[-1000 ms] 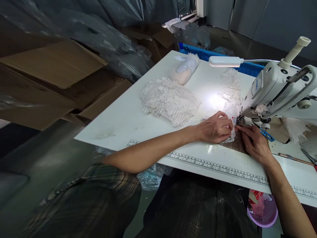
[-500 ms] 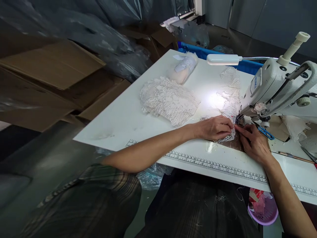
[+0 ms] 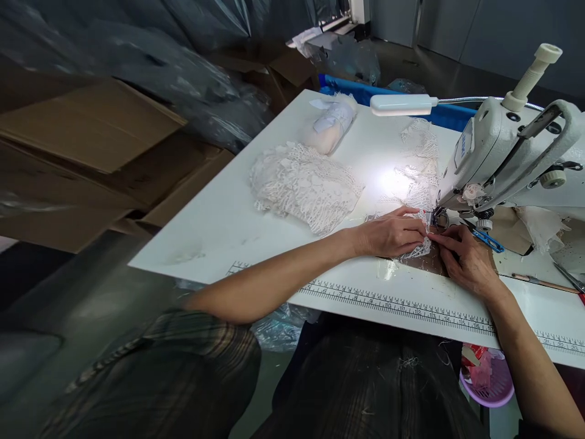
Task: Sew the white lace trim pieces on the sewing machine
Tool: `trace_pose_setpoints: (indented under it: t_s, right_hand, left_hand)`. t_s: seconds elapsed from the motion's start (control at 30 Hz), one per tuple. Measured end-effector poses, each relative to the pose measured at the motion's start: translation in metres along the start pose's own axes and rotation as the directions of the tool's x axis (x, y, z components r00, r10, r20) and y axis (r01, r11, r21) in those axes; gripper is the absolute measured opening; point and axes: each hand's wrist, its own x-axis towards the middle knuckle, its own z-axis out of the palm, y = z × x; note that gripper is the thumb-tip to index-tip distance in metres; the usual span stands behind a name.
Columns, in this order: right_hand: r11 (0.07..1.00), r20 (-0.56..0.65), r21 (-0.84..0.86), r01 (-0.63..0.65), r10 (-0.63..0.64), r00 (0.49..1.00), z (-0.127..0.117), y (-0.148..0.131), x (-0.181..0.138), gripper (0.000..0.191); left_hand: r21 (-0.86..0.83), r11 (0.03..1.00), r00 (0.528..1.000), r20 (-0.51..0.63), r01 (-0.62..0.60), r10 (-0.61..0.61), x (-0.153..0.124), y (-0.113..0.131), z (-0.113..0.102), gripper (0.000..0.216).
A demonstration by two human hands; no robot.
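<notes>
White lace [image 3: 418,183] runs across the table to the presser foot [image 3: 439,216] of a sewing machine [image 3: 487,149]. My left hand [image 3: 395,235] lies over its near end just left of the foot, fingers bent and gripping the lace edge. From the right, my right hand [image 3: 468,259] meets it, thumb and forefinger closed at the same edge in front of the needle area. The exact pinch is partly hidden by the fingers. Blue-handled thread snips [image 3: 488,240] lie just behind my right hand.
A heap of white lace [image 3: 308,186] and a wrapped pale bundle [image 3: 331,125] lie on the white table [image 3: 219,235]. A lamp [image 3: 403,105] hangs over the lace. Scissors [image 3: 569,277] lie at the right. Below is a purple basket [image 3: 498,390]; cardboard boxes [image 3: 91,128] stand left.
The camera view has shifted slightly. My left forefinger is more stretched out toward the presser foot, while both hands stay at the lace edge.
</notes>
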Motion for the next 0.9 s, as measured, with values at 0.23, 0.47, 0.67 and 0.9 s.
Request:
trace_pose_setpoints:
  t_s: [0.23, 0.47, 0.67, 0.9]
  right_hand:
    - [0.955, -0.063, 0.261, -0.143, 0.164, 0.984, 0.001, 0.009, 0.001, 0.037]
    - [0.950, -0.118, 0.255, -0.178, 0.213, 0.970, 0.000, 0.004, 0.002, 0.033]
    - [0.970, -0.150, 0.197, -0.146, 0.177, 0.973, 0.003, 0.003, -0.001, 0.033]
    - [0.998, 0.017, 0.063, 0.028, -0.029, 0.999, -0.006, -0.002, -0.004, 0.041]
  left_hand:
    - [-0.035, 0.999, 1.000, -0.010, -0.005, 0.005, -0.001, -0.002, 0.001, 0.017]
    - [-0.034, 0.999, 1.000, 0.003, -0.003, 0.003, 0.000, -0.004, 0.002, 0.017]
    - [-0.043, 0.999, 1.000, 0.021, 0.022, -0.021, 0.000, -0.002, 0.002, 0.017]
    - [-0.029, 0.999, 1.000, -0.023, -0.015, 0.015, -0.002, -0.002, 0.001, 0.018]
